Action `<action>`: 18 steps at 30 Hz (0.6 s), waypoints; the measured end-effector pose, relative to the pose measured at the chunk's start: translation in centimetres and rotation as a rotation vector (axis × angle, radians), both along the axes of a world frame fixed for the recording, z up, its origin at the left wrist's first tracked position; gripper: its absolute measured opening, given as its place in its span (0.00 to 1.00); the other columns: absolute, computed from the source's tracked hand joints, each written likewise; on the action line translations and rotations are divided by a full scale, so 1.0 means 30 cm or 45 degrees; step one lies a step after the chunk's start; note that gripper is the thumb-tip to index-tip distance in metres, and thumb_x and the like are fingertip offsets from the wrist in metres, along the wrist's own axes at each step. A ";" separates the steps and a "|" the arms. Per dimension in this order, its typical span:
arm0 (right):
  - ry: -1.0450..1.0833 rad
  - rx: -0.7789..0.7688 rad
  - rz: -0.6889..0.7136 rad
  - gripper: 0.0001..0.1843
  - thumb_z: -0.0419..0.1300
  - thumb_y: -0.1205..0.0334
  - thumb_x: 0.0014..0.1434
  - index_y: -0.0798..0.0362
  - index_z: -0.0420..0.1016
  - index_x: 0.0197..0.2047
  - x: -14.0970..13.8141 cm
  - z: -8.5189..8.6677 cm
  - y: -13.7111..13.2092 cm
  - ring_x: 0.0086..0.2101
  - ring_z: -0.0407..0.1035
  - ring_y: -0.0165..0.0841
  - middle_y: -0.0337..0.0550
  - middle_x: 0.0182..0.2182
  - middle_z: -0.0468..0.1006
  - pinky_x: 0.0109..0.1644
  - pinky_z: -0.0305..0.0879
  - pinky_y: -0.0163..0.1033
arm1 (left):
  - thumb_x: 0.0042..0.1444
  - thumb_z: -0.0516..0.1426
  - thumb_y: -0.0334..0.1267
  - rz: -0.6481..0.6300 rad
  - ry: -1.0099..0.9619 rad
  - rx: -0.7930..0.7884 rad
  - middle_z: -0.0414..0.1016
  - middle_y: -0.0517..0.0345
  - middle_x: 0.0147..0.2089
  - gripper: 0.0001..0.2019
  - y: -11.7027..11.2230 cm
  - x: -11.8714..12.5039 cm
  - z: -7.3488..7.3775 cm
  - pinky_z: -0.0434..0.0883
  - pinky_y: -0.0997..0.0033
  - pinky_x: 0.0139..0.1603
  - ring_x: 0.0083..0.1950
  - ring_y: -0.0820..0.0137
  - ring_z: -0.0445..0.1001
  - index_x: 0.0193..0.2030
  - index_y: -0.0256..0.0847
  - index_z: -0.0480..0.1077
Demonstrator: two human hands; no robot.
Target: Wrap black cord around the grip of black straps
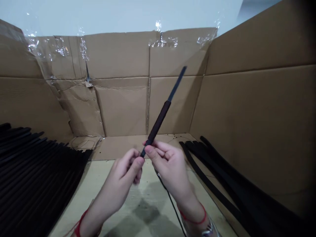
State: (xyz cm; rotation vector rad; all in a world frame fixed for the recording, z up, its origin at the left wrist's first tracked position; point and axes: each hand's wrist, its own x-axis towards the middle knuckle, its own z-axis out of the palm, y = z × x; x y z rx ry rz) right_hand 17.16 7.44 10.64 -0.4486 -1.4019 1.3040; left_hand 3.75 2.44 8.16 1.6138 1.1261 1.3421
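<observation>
A thin dark rod (pixel 177 84) with a thicker, dark brown sleeve (pixel 159 120) around its middle slants up and to the right in front of me. At its lower end, my left hand (pixel 122 177) pinches the rod between thumb and fingers. Just above that, my right hand (pixel 170 166) is closed on the rod near the sleeve's lower edge, thumb on the near side. The rod's upper end points free toward the back wall. Below my right hand a thin black cord (pixel 170 197) runs down the table; its upper end is hidden behind the hand.
Cardboard walls (pixel 120 108) patched with clear tape (pixel 59 49) enclose the pale work surface (pixel 118 200) at the back and both sides. Many long black strips (pixel 32 171) lie stacked at the left. Several more black strips (pixel 217 177) lean along the right wall.
</observation>
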 end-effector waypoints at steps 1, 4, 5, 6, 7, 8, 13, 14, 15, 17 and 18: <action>-0.001 0.016 -0.013 0.17 0.70 0.52 0.51 0.56 0.79 0.37 -0.001 0.003 0.001 0.23 0.62 0.27 0.35 0.19 0.64 0.25 0.62 0.31 | 0.65 0.50 0.53 0.170 0.068 0.071 0.65 0.59 0.26 0.19 -0.001 -0.002 0.005 0.61 0.79 0.28 0.28 0.75 0.63 0.33 0.38 0.64; -0.072 0.027 0.179 0.17 0.68 0.50 0.53 0.56 0.78 0.35 -0.001 0.008 0.000 0.21 0.62 0.28 0.32 0.15 0.58 0.25 0.64 0.33 | 0.66 0.45 0.55 0.188 -0.080 -0.065 0.64 0.59 0.22 0.23 -0.003 0.002 0.009 0.60 0.78 0.24 0.23 0.75 0.62 0.32 0.37 0.65; -0.103 0.044 0.209 0.15 0.67 0.51 0.54 0.57 0.78 0.32 -0.001 0.008 -0.002 0.20 0.61 0.28 0.31 0.15 0.57 0.24 0.63 0.33 | 0.66 0.42 0.56 0.059 -0.181 -0.194 0.62 0.61 0.20 0.25 0.000 0.006 0.008 0.59 0.77 0.21 0.20 0.75 0.60 0.33 0.37 0.65; -0.119 0.069 0.178 0.15 0.66 0.52 0.55 0.56 0.76 0.29 -0.003 0.006 -0.006 0.19 0.61 0.27 0.32 0.14 0.58 0.23 0.62 0.32 | 0.66 0.40 0.57 -0.051 -0.246 -0.290 0.61 0.62 0.18 0.27 0.004 0.011 0.005 0.58 0.77 0.20 0.18 0.75 0.59 0.33 0.37 0.65; -0.120 0.096 0.095 0.15 0.65 0.52 0.56 0.56 0.74 0.27 -0.006 0.003 -0.009 0.19 0.61 0.27 0.33 0.15 0.61 0.22 0.61 0.32 | 0.66 0.40 0.58 -0.084 -0.254 -0.316 0.61 0.61 0.18 0.27 0.009 0.016 0.002 0.58 0.77 0.19 0.17 0.75 0.59 0.33 0.37 0.65; -0.112 0.120 -0.015 0.16 0.63 0.53 0.58 0.55 0.72 0.25 -0.009 0.000 -0.012 0.19 0.62 0.27 0.35 0.16 0.63 0.22 0.60 0.32 | 0.65 0.42 0.59 -0.016 -0.209 -0.259 0.63 0.61 0.19 0.26 0.014 0.020 -0.002 0.58 0.77 0.21 0.19 0.75 0.61 0.33 0.37 0.65; -0.094 0.080 0.003 0.15 0.66 0.51 0.55 0.56 0.74 0.29 -0.014 -0.005 -0.005 0.23 0.65 0.28 0.35 0.18 0.64 0.26 0.64 0.32 | 0.62 0.48 0.61 0.219 -0.113 -0.118 0.56 0.66 0.20 0.25 0.012 0.025 -0.016 0.52 0.80 0.20 0.19 0.78 0.53 0.30 0.39 0.60; -0.103 0.045 0.103 0.16 0.67 0.51 0.53 0.57 0.75 0.31 -0.012 -0.003 -0.003 0.23 0.66 0.29 0.34 0.17 0.63 0.27 0.65 0.32 | 0.62 0.46 0.63 0.029 -0.193 -0.239 0.53 0.67 0.18 0.26 0.009 0.024 -0.016 0.50 0.79 0.18 0.18 0.79 0.50 0.31 0.39 0.60; -0.102 0.022 0.156 0.17 0.69 0.51 0.51 0.57 0.76 0.32 -0.010 -0.002 -0.001 0.23 0.67 0.29 0.33 0.17 0.64 0.27 0.65 0.32 | 0.62 0.44 0.64 -0.152 -0.261 -0.332 0.53 0.68 0.18 0.27 0.007 0.026 -0.017 0.49 0.79 0.17 0.17 0.79 0.49 0.32 0.39 0.60; -0.072 0.011 0.070 0.17 0.69 0.51 0.50 0.57 0.76 0.32 -0.012 -0.002 -0.005 0.21 0.67 0.29 0.35 0.17 0.67 0.24 0.64 0.32 | 0.62 0.43 0.64 -0.234 -0.309 -0.307 0.57 0.65 0.19 0.28 0.007 0.034 -0.020 0.54 0.79 0.19 0.18 0.78 0.53 0.34 0.38 0.61; -0.049 0.015 -0.027 0.15 0.69 0.52 0.51 0.56 0.75 0.32 -0.014 -0.003 -0.010 0.20 0.66 0.28 0.35 0.18 0.69 0.21 0.63 0.32 | 0.63 0.44 0.63 -0.127 -0.280 -0.203 0.60 0.63 0.21 0.27 0.008 0.039 -0.022 0.56 0.79 0.21 0.20 0.77 0.57 0.33 0.38 0.61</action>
